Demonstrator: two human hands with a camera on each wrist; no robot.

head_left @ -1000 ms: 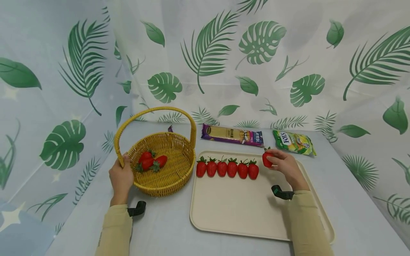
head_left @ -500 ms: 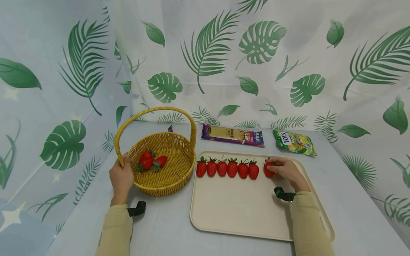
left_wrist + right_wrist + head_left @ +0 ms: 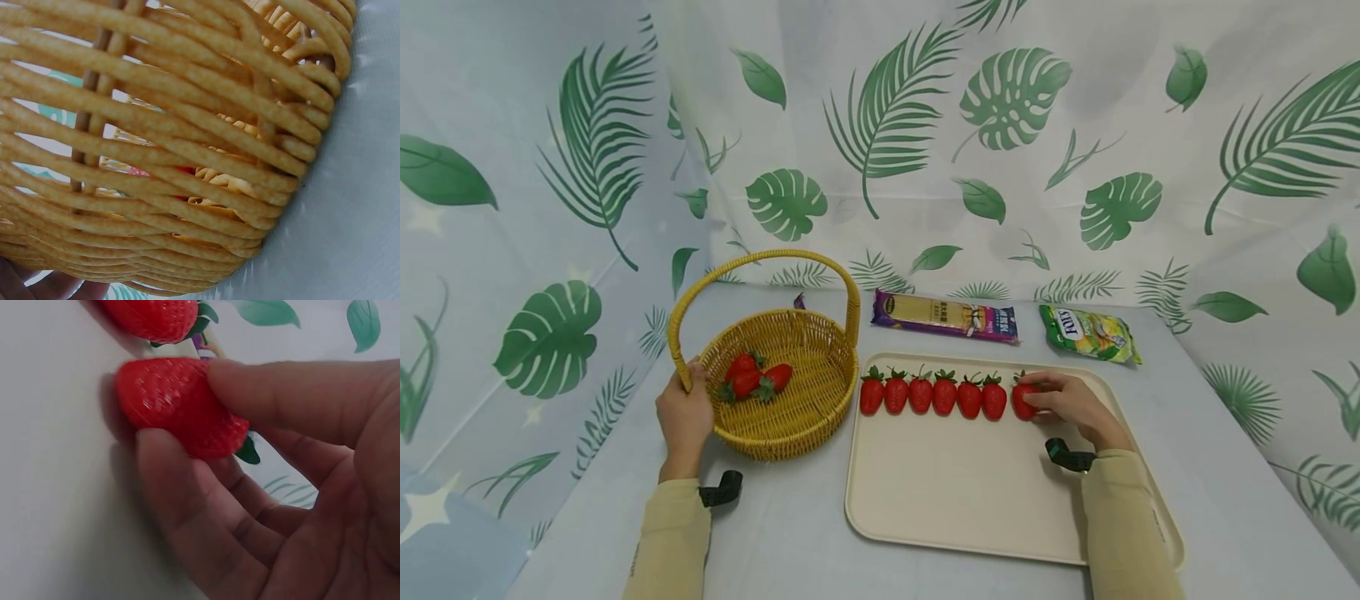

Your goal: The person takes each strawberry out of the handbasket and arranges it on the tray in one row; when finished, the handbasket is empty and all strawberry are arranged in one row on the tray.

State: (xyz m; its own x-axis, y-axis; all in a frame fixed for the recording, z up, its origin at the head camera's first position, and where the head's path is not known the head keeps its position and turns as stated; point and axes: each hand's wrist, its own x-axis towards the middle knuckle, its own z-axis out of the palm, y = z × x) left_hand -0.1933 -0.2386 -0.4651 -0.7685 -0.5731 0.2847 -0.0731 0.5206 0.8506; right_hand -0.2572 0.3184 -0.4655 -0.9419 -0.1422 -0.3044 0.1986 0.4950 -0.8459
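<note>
My right hand (image 3: 1070, 405) holds a red strawberry (image 3: 1023, 400) at the far end of a row of strawberries on the beige tray (image 3: 970, 492). In the right wrist view the thumb and fingers touch the sides of this strawberry (image 3: 178, 403), which lies on or just above the tray surface. A neighbouring strawberry (image 3: 153, 319) shows close by. On the left, my left hand (image 3: 685, 414) grips the yellow wicker basket (image 3: 782, 446) at its rim beside the handle's base. Inside the basket lie 3 strawberries (image 3: 747, 383). Woven basket wall (image 3: 169, 137) fills most of the left wrist view.
Behind the tray lies a long purple and gold packet (image 3: 944, 317), with a green and yellow snack bag (image 3: 1090, 333) to its right. A leaf-patterned curtain (image 3: 917, 192) stands close behind the table. The basket's tall handle (image 3: 767, 257) arches over it.
My right hand has lowered the strawberry to the tray and shifted it left toward the row. The left hand and the basket have stayed in place.
</note>
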